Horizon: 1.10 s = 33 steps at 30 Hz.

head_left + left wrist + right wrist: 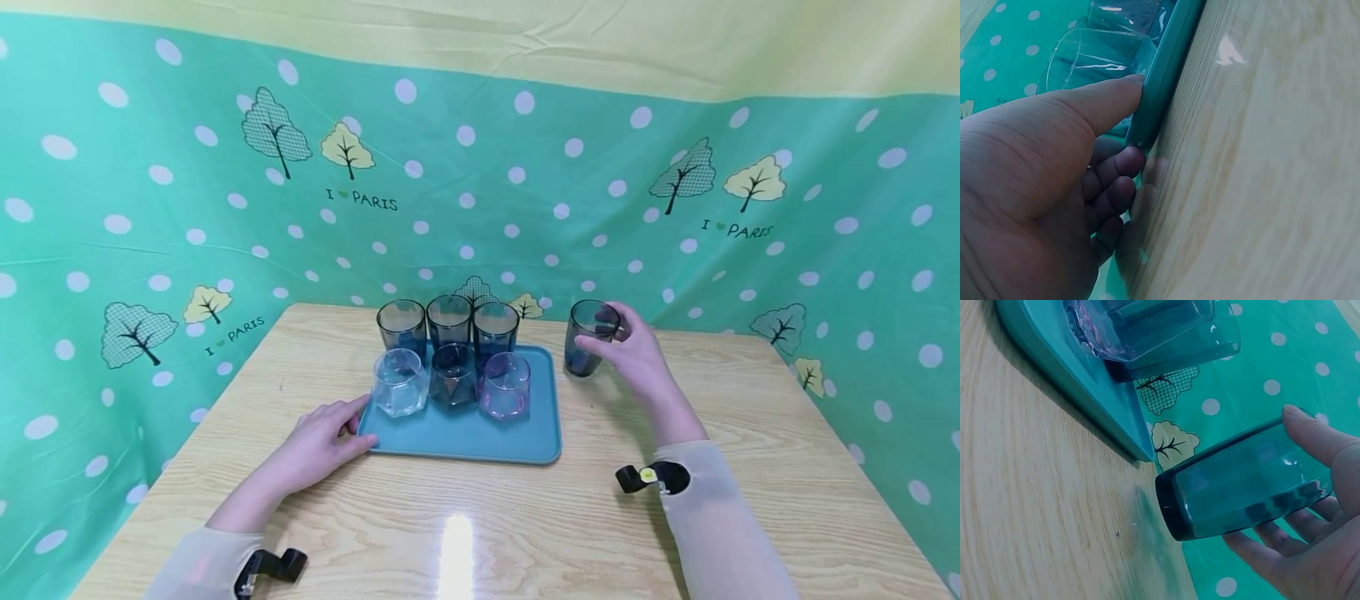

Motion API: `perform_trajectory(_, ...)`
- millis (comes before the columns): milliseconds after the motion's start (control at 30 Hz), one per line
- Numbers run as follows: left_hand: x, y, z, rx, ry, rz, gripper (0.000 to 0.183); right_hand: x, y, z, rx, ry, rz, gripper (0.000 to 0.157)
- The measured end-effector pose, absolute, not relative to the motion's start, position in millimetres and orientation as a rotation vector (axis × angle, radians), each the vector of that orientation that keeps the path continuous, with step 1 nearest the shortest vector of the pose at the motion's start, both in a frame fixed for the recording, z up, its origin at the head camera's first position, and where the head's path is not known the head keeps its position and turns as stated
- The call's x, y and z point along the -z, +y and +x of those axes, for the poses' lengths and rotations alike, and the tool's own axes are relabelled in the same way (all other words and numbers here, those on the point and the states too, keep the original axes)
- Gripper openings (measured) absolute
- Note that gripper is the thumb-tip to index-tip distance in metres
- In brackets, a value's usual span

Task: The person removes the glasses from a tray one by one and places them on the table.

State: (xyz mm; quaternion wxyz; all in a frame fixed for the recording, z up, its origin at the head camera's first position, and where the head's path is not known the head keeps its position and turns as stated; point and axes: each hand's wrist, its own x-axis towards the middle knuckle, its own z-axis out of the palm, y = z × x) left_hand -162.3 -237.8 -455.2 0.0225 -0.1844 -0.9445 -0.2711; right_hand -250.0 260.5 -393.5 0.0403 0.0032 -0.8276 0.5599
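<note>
I'm seeing the front glasses [453, 377] partly hiding the back glasses [450, 317]; right-wrist picture edges are cutting off the tray [1075, 381] and right hand [1333, 550].

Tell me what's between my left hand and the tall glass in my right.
The blue tray, bearing six other glasses, then a strip of table lie between the left hand and the tall glass; the head view shows this.
</note>
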Motion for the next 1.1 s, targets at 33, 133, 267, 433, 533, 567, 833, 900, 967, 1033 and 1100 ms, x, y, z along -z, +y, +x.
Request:
perform_trajectory(33,455.0,-237.7,-162.4,0.835,-2.924,-0.572,0.073,394.1,261.0,-250.3,-1.714,-2.539,0.005,0.104)
perform_trajectory(133,454.8,-237.5,-162.7,0.825,-2.923,-0.574,0.073,396.0,263.2,-251.0,-1.706,-2.549,-0.009,0.105)
perform_trajectory(267,455.3,-237.4,-162.9,0.826,-2.927,-0.569,0.073,396.5,265.0,-250.6,-1.698,-2.557,-0.008,0.105)
perform_trajectory(433,455.6,-237.4,-162.8,0.829,-2.928,-0.565,0.073,397.5,265.6,-250.6,-1.687,-2.566,-0.001,0.105)
perform_trajectory(533,456.0,-237.4,-162.8,0.827,-2.928,-0.564,0.073,398.3,265.9,-250.9,-1.692,-2.564,0.005,0.104)
perform_trajectory(567,456.1,-237.4,-162.9,0.826,-2.928,-0.564,0.073,398.4,266.0,-250.9,-1.694,-2.563,0.007,0.104)
perform_trajectory(833,456.2,-237.1,-163.0,0.832,-2.933,-0.563,0.073,397.7,266.8,-249.4,-1.708,-2.565,0.020,0.101)
perform_trajectory(900,456.5,-237.3,-163.3,0.833,-2.935,-0.562,0.073,397.6,266.9,-249.2,-1.717,-2.562,0.027,0.098)
perform_trajectory(967,456.9,-237.7,-163.6,0.832,-2.934,-0.563,0.073,397.6,267.2,-249.3,-1.723,-2.560,0.034,0.096)
perform_trajectory(1033,457.4,-238.3,-164.0,0.833,-2.931,-0.563,0.074,397.8,267.7,-249.5,-1.725,-2.560,0.036,0.095)
perform_trajectory(1100,458.0,-239.0,-164.2,0.830,-2.927,-0.563,0.074,398.1,268.1,-249.8,-1.723,-2.563,0.037,0.095)
